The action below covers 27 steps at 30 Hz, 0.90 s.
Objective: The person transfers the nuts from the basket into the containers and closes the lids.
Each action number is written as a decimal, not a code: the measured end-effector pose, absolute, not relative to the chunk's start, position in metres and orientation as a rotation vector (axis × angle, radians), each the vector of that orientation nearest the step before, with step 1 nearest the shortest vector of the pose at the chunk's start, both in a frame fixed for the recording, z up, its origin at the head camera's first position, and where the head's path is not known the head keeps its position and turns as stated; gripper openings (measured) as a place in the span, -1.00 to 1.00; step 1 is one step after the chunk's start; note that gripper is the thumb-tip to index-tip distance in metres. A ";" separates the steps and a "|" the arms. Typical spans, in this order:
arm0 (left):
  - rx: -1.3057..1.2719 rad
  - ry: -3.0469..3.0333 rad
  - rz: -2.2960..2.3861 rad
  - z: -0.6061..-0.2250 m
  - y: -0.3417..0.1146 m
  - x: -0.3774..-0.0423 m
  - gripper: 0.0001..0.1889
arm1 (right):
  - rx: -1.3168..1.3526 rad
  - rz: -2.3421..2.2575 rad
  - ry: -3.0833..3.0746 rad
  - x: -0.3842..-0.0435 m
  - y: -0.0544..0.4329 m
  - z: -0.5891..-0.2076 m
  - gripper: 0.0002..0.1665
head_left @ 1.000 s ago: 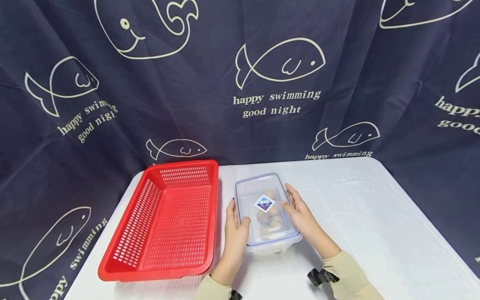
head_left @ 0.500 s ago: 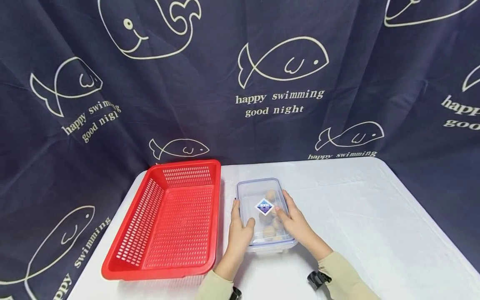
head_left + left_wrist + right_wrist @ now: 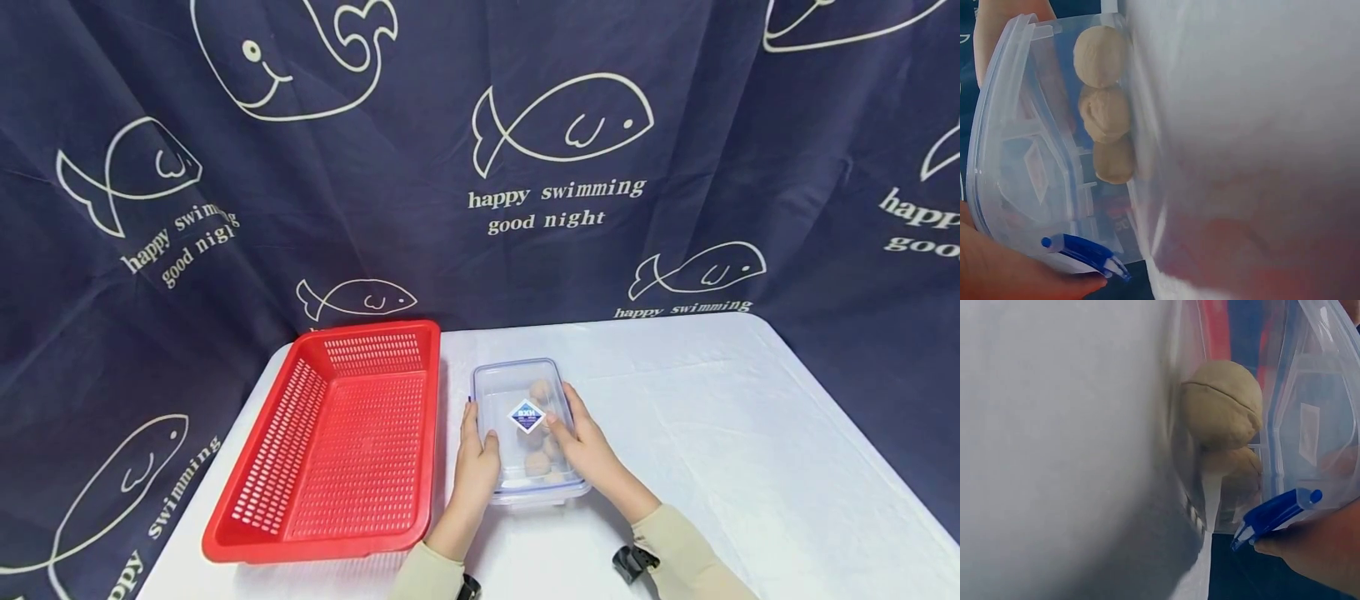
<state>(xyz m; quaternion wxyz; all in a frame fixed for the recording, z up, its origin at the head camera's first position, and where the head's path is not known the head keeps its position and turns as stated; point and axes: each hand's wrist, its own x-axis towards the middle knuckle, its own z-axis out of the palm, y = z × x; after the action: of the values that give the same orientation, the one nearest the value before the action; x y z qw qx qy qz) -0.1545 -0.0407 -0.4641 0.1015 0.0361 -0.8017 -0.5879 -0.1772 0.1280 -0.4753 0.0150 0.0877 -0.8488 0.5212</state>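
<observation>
A clear plastic food container (image 3: 495, 383) with a blue-edged lid and a diamond label stands on the white table, held between both hands. Several round tan walnuts (image 3: 1100, 56) lie inside it, one with a seam line in the right wrist view. My left hand (image 3: 477, 467) grips its left side, thumb near the lid's edge. My right hand (image 3: 588, 442) holds the right side, with its thumb over the lid. Blue side latches (image 3: 1085, 253) stick out beside the fingers in both wrist views; whether they are fastened I cannot tell.
A red perforated plastic basket (image 3: 360, 450) with nothing in it stands to the left of the container, near the left hand. The white-covered table (image 3: 712, 417) extends to the right. A dark blue curtain (image 3: 450, 250) with fish drawings hangs behind.
The container has shifted slightly and sits straighter than a second ago. Both hands have moved with it, the right thumb now further in over the lid. Walnuts inside have changed position.
</observation>
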 end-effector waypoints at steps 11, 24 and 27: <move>0.185 -2.295 -1.884 -0.472 -0.044 -0.155 -0.46 | 0.233 1.601 -2.615 -0.174 0.130 -0.478 -0.40; 0.568 -2.229 -2.070 -0.471 -0.047 -0.151 -0.26 | -0.116 1.824 -2.749 -0.175 0.143 -0.470 -0.11; 0.606 -2.243 -2.013 -0.472 -0.048 -0.151 -0.21 | -0.112 1.779 -2.720 -0.176 0.144 -0.470 -0.10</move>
<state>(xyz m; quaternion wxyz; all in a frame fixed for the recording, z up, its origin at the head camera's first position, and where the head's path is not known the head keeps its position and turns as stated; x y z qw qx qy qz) -0.1506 -0.0479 -0.4720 0.0338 0.1972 -0.7292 -0.6544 -0.1759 0.1442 -0.4696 -0.0551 -0.0345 -0.8350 0.5463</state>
